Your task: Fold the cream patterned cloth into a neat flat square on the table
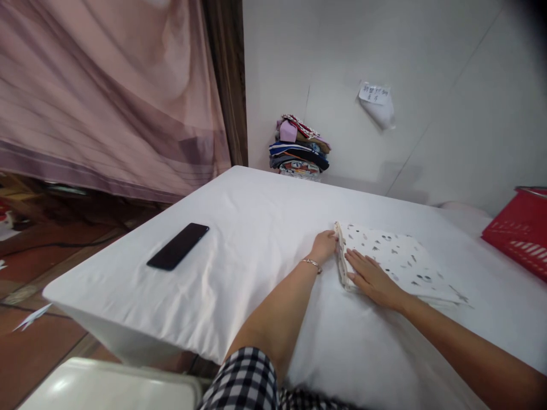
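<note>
A table (265, 222) bears a folded cloth (405, 256) on its right half. The right hand (372, 279) lies flat on it, fingers straight; the left hand (323, 246) touches its left edge, though I cannot tell whether the fingers pinch it. Well left lies a phone (178, 246).

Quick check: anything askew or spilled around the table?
The white paper notice on the pale grey wall looks askew: it hangs tilted, its lower part slanting sideways. The white fabric tablecloth is rumpled. I see no spill.
</note>
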`<state>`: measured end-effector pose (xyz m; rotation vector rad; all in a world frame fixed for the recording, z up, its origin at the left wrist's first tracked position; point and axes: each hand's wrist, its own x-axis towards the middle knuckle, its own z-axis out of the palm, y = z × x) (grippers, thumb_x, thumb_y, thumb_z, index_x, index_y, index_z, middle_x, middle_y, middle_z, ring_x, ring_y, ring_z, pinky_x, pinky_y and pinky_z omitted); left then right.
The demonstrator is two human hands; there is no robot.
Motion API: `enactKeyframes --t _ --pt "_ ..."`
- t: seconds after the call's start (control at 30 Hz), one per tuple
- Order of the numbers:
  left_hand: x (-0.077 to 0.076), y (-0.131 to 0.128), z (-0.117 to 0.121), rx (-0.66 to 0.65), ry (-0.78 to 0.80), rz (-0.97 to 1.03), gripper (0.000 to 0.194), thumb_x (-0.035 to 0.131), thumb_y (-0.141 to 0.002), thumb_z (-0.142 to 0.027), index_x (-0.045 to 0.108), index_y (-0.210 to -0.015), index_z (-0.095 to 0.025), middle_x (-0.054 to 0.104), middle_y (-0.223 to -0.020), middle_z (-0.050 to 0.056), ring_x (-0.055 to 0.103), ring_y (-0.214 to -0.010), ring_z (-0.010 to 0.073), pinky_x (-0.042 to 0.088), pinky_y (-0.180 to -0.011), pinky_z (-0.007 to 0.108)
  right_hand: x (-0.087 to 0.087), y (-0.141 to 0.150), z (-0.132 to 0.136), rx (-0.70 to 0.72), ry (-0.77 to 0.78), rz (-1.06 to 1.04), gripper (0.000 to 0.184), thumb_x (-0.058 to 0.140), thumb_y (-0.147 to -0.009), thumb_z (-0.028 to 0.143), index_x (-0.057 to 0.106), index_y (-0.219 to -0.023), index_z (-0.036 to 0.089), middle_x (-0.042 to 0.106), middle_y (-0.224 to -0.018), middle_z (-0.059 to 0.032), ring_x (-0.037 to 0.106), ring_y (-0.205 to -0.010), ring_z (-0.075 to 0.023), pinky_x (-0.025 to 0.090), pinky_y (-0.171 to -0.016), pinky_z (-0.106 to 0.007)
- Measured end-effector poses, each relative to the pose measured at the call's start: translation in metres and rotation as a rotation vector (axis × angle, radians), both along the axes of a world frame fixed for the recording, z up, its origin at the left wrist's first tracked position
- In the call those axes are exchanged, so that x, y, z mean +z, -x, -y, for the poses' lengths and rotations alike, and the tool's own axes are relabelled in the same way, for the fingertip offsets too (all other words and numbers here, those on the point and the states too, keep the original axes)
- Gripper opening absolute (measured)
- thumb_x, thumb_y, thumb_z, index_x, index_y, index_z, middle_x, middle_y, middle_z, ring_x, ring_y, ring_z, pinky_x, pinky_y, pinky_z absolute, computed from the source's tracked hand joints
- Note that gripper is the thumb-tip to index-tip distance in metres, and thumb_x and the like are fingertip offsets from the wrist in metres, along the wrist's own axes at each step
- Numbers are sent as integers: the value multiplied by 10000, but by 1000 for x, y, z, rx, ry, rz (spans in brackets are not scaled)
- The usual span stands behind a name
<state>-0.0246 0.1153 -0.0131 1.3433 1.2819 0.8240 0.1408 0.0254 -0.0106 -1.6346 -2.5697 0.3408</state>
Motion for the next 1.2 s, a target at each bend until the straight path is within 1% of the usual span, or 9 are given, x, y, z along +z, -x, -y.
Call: enactKeyframes --t 0.13,0.2,0.3,0.4,0.47,0.67,0.83,0.97,1.2 --pt "0 5 -10 99 -174 -163 323 461 -859 -176 626 -1136 -172 623 -1204 78 570 -1075 175 405 -930 260 2 2 1 -14 -1 11 625 209 -936 553 265 -1472 237 222 -1528 -50 136 -1408 -225 130 -1141 -487" --pt "0 5 -19 124 -258 -327 308 486 -848 -215 641 -1113 -194 622 -1200 78 544 -1117 198 390 -950 289 1 1 1 -9 -11 8 616 219 -936 554 269 -1470 250 227 -1526 -48 145 -1406 -224 135 -1139 -490" --pt "1 1 -35 83 -244 -439 361 546 -809 -301 624 -1146 -198 625 -1189 90 550 -1104 229 410 -914 310 0 0 0 2 -28 -5 595 232 -938 546 257 -1470 281 222 -1528 -37 148 -1405 -220 142 -1135 -498" --pt "2 -4 -49 27 -208 -395 431 562 -789 -363 598 -1189 -205 646 -1157 82 556 -1094 236 416 -897 307 -2 -1 1 8 -41 -20 576 239 -945 527 245 -1473 297 222 -1527 -31 152 -1404 -221 147 -1133 -502" --pt "2 -5 -57 -35 -214 -340 460 561 -780 -334 580 -1219 -200 645 -1166 76 557 -1088 236 416 -896 309 -2 -1 1 10 -47 -26 572 248 -948 518 245 -1474 292 224 -1526 -33 155 -1404 -224 151 -1134 -501" --pt "-1 0 -80 -218 -249 -231 301 558 -708 -107 708 -963 -161 707 -949 25 610 -897 172 449 -795 239 -7 -4 3 31 -99 -43 558 277 -955 484 239 -1475 286 248 -1518 -37 175 -1399 -233 174 -1128 -508" --pt "-6 5 -88 -257 -267 -180 323 564 -723 -118 701 -1012 -166 707 -958 16 615 -881 142 453 -794 218 -8 -6 4 47 -116 -37 555 286 -960 463 207 -1481 292 235 -1522 -27 169 -1399 -226 177 -1131 -498" --pt "-6 4 -84 -231 -303 -271 363 572 -734 -196 681 -1080 -211 699 -1026 23 614 -926 171 456 -809 248 -6 -5 4 40 -97 -4 562 281 -961 459 198 -1485 274 220 -1525 -30 150 -1403 -223 168 -1134 -495" --pt "-7 -9 -77 -93 -301 -412 381 513 -771 -196 664 -1110 -282 673 -1127 19 593 -1030 202 449 -860 291 -5 -3 5 37 -91 28 564 279 -962 450 211 -1484 246 214 -1527 -39 138 -1407 -214 168 -1137 -487"
